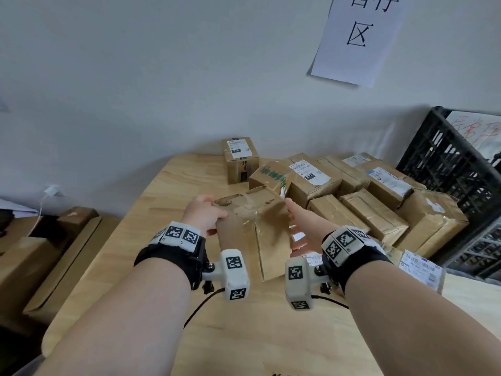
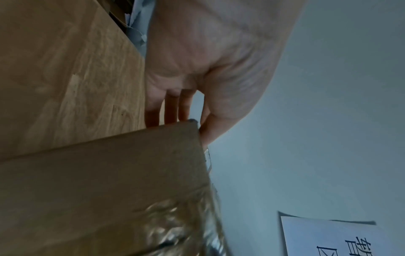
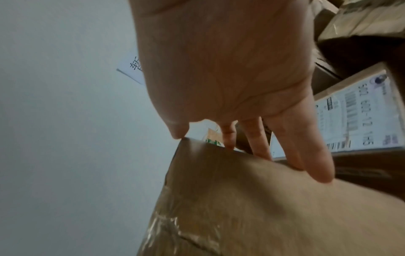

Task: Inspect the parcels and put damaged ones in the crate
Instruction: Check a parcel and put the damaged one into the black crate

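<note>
Item: crumpled, tape-wrinkled parcel (image 1: 250,229) on the tabletop (image 1: 244,335), clamped between your left hand (image 1: 204,214) and right hand (image 1: 303,226), crate (image 1: 444,164) off beyond your right hand; risk: loose tape could let softened flaps give if you squeeze.

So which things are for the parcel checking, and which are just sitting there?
For the job:
- parcel held between left hand and right hand
- pile of parcels
- black crate

Just there:
- paper sign on the wall
- white cable
- table
</note>
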Demonstrator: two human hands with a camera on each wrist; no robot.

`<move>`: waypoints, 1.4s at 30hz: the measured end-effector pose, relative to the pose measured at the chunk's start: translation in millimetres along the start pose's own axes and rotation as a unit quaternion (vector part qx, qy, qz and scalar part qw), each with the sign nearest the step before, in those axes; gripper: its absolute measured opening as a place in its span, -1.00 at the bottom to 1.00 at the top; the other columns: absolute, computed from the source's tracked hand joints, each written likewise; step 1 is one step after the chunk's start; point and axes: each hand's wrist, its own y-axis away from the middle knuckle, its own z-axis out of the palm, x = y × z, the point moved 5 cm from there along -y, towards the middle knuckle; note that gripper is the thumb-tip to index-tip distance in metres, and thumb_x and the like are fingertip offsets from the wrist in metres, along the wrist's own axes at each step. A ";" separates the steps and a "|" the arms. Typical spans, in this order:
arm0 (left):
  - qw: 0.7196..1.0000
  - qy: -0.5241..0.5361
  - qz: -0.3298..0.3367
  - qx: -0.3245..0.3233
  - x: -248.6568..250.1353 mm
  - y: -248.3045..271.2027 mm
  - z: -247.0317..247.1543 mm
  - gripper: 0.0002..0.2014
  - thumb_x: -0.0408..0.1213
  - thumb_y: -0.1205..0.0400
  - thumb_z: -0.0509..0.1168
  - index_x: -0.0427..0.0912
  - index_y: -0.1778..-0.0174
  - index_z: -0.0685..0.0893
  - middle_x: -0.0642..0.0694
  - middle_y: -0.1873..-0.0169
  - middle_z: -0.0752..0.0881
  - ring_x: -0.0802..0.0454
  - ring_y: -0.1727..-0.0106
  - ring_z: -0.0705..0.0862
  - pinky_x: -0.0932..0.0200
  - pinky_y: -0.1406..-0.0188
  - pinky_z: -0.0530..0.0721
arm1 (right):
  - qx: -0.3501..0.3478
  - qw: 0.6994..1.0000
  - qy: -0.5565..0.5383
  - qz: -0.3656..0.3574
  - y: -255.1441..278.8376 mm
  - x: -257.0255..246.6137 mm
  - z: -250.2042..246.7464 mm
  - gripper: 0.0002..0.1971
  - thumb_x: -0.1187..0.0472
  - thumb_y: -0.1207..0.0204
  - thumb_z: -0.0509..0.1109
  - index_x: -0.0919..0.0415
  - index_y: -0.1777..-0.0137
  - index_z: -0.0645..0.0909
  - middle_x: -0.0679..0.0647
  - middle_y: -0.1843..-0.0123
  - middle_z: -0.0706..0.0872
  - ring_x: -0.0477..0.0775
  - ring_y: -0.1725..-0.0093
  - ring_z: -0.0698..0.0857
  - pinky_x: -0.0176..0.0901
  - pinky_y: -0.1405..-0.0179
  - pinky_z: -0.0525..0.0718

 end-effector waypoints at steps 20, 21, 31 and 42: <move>0.992 -0.021 -0.102 -0.065 -17.1 7.8 18.7 -0.68 -0.09 -0.44 0.29 -0.21 -0.01 0.59 -0.27 -0.05 0.66 -0.31 -0.11 0.67 -0.33 -0.25 0.59 | -0.031 0.997 -0.055 -0.033 23.3 0.0 -20.2 -0.56 -0.28 -0.68 0.14 0.07 -0.08 0.64 0.17 -0.16 0.74 0.32 -0.05 0.76 0.11 -0.01 0.74; 0.994 -0.001 -0.094 -0.061 -15.0 6.9 17.8 -0.72 -0.07 -0.51 0.26 -0.20 0.02 0.62 -0.24 -0.02 0.67 -0.28 -0.06 0.68 -0.32 -0.23 0.60 | -0.025 0.997 -0.066 -0.039 24.2 -2.6 -20.8 -0.55 -0.27 -0.67 0.15 0.09 -0.06 0.63 0.17 -0.16 0.74 0.32 -0.03 0.76 0.11 0.02 0.75; 0.992 -0.008 -0.108 -0.057 -22.0 2.5 6.5 -0.73 0.01 -0.68 0.24 -0.15 0.04 0.59 -0.20 -0.05 0.66 -0.24 -0.08 0.65 -0.30 -0.33 0.54 | 0.016 0.997 -0.067 -0.020 12.3 2.3 -21.2 -0.58 -0.22 -0.65 0.25 0.16 -0.12 0.56 0.16 -0.15 0.68 0.31 -0.17 0.71 0.25 -0.28 0.67; 0.980 -0.055 -0.162 -0.105 -58.2 -4.6 16.1 -0.60 0.01 -0.58 0.36 -0.11 -0.26 0.58 -0.26 -0.13 0.71 -0.27 -0.01 0.77 -0.30 -0.07 0.72 | 0.015 0.998 0.041 0.037 -1.2 23.9 -12.9 -0.36 -0.21 -0.61 0.31 0.02 -0.62 0.35 0.15 -0.54 0.46 0.32 -0.22 0.71 0.20 -0.17 0.76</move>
